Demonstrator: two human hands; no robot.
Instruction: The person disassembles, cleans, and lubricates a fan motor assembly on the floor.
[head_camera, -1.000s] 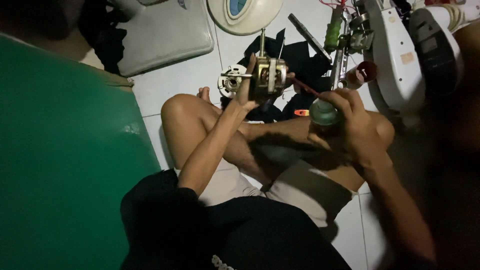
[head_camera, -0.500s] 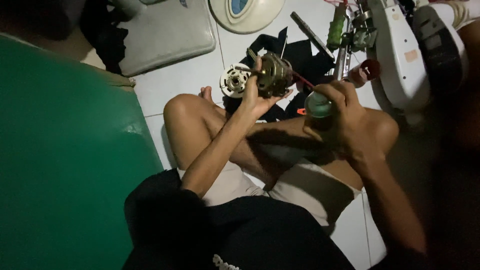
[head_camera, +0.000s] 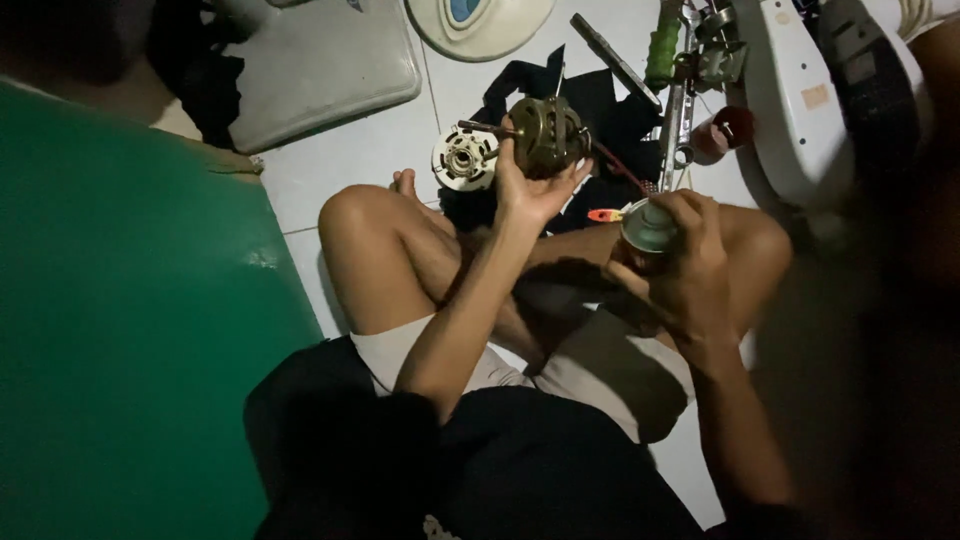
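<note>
Sitting cross-legged on the tiled floor, the person grips a spray can in the right hand, fingers wrapped around its body just above the knee. A thin red straw runs from the can up to a small brass-coloured motor, which the left hand holds up from below, fingers clenched around its casing. Beyond it lie a white round part, a black cloth, and farther off, a green-handled tool.

Bare tile floor left of the knee is passable. Tools and a fan housing crowd the right side.
</note>
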